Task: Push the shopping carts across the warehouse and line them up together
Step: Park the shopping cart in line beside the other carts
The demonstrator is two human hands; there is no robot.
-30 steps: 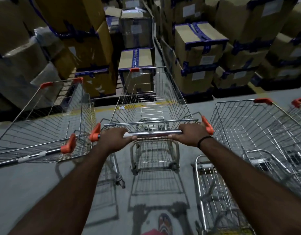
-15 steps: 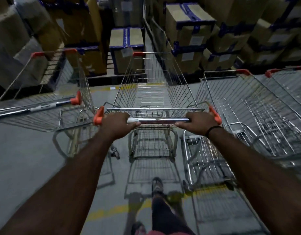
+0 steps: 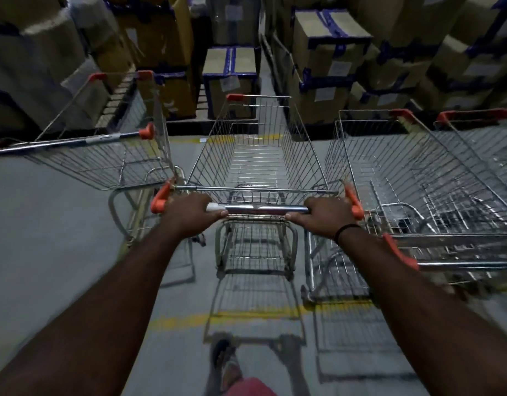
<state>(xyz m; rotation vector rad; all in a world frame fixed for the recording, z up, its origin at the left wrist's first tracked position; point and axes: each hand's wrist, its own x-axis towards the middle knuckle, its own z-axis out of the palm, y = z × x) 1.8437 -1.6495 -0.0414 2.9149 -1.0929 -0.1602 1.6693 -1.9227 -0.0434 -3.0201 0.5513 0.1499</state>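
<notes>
On my far left a parked cart (image 3: 103, 164) stands on the grey floor (image 3: 46, 238), its basket just beside the one I am holding. My left hand (image 3: 189, 215) is clamped over the left end of the chrome handle (image 3: 258, 208) of the middle cart (image 3: 258, 155). The fingers are curled round the bar and the knuckles face up, just inside the orange end cap (image 3: 158, 200). Bare chrome shows between my two hands, which sit well apart. The basket points straight ahead toward the stacked cardboard boxes (image 3: 232, 78) bound with blue tape. My right hand (image 3: 326, 217) grips the right end of the same bar in the same way, fingers wrapped round it. It sits next to the other orange cap (image 3: 354, 202), and a black band (image 3: 346, 228) circles that wrist. Both my arms reach out nearly straight. Just beside my cart on the right stands another cart (image 3: 389, 167); I cannot tell whether their wire sides touch. Beyond it, at the right edge, is a further cart (image 3: 475, 114) with a red rim. A yellow line (image 3: 183, 320) crosses the floor under my arms, and my foot (image 3: 226, 364) shows at the bottom.
</notes>
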